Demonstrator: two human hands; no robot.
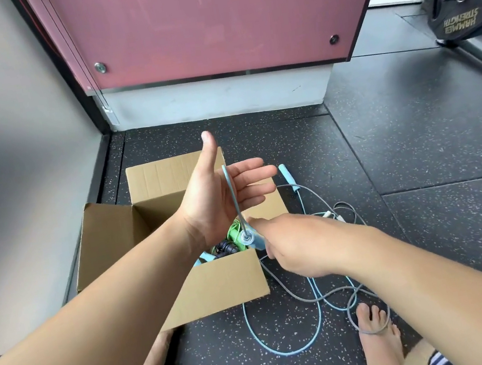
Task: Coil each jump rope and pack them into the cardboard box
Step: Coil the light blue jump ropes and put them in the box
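While the left hand [215,205] is spread flat, one blue rope [231,190] running up across its palm, the right hand [300,245] curls round one handle [252,239] over the box [218,283]. A second handle [286,175] and one grey rope [339,293] lie on the floor [418,154] beside it. The box holds one green coil [235,232] and one black coil [226,247]

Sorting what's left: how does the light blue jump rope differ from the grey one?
The right hand grips a handle of the light blue jump rope, its cord crossing the open left hand; the grey jump rope is in neither hand. The grey one loops over a bare foot; the blue one doesn't. Both are uncoiled and unpacked.
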